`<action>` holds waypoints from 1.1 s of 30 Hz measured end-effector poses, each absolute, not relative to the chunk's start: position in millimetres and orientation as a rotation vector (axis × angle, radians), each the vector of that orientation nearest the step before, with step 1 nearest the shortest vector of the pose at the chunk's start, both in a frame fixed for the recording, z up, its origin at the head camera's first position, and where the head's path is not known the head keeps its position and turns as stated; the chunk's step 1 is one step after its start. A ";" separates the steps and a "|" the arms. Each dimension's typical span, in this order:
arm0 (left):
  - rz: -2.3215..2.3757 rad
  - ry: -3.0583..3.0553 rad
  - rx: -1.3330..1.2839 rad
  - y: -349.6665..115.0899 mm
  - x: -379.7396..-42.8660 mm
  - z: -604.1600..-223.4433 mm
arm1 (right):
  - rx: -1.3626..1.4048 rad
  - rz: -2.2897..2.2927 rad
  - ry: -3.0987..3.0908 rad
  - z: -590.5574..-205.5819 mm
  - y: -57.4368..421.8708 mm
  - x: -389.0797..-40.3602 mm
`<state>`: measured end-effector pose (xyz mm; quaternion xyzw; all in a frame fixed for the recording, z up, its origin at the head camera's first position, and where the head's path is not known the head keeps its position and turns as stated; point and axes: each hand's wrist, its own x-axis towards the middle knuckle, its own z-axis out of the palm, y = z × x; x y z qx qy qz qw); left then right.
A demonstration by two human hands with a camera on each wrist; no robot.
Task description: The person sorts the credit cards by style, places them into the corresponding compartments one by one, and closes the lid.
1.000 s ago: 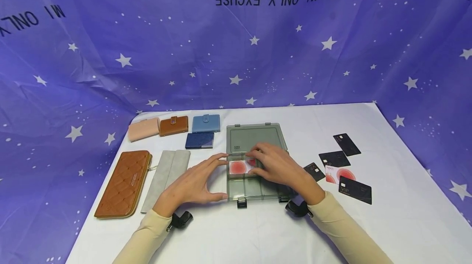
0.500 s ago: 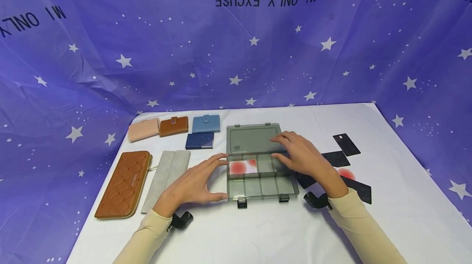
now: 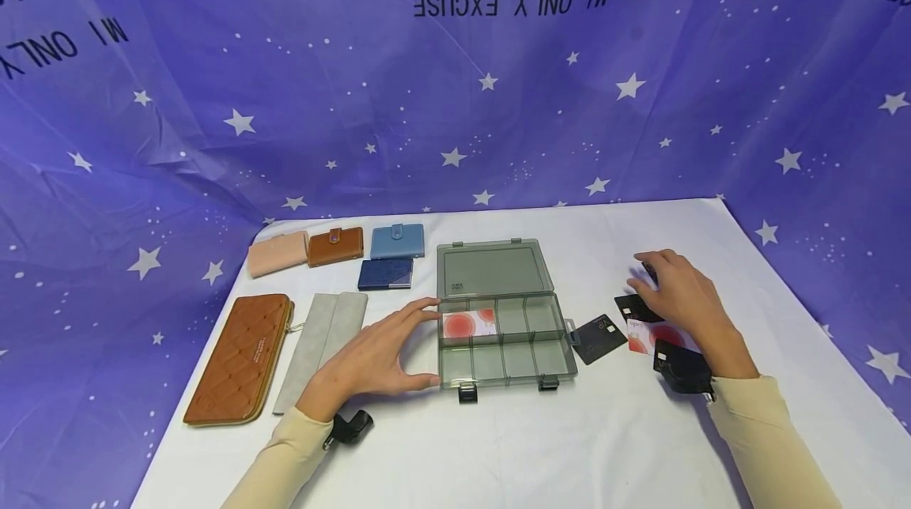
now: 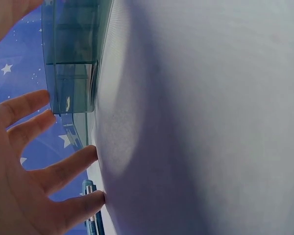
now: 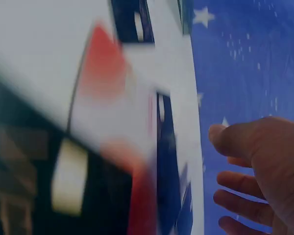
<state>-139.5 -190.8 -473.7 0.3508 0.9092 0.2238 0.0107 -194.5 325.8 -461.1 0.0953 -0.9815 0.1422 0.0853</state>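
Touching box (image 3: 530, 318), left hand (image 3: 370, 355) spread, right hand (image 3: 682, 290) half-spread above cards (image 3: 643, 335)

Left hand (image 3: 380, 347) and right hand (image 3: 682, 294) bare. Left sleeve (image 3: 281, 455), nearer the table's (image 3: 527, 446) left edge: plain beige, long, close-fitting. Right sleeve (image 3: 774, 446), nearer the right edge — same beige. Left wrist device (image 3: 352, 425) small, black, bent — right wrist device (image 3: 686, 373) also black, rounded.
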 end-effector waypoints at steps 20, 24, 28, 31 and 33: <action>0.675 2.827 1.049 -191.6 -139.2 -473.4 | -0.089 0.396 -3.129 -468.7 391.6 -188.4; 0.673 2.829 1.054 -191.5 -138.8 -473.9 | -0.076 0.409 -3.159 -465.7 396.3 -186.8; 0.666 2.833 1.053 -191.9 -138.8 -474.1 | 0.007 0.429 -3.136 -466.2 399.0 -190.2; 0.658 2.832 1.055 -191.9 -138.9 -473.4 | 0.043 0.418 -3.118 -466.2 398.9 -192.5; 0.653 2.834 1.057 -191.9 -139.1 -472.4 | 0.032 0.403 -3.111 -465.0 397.4 -192.3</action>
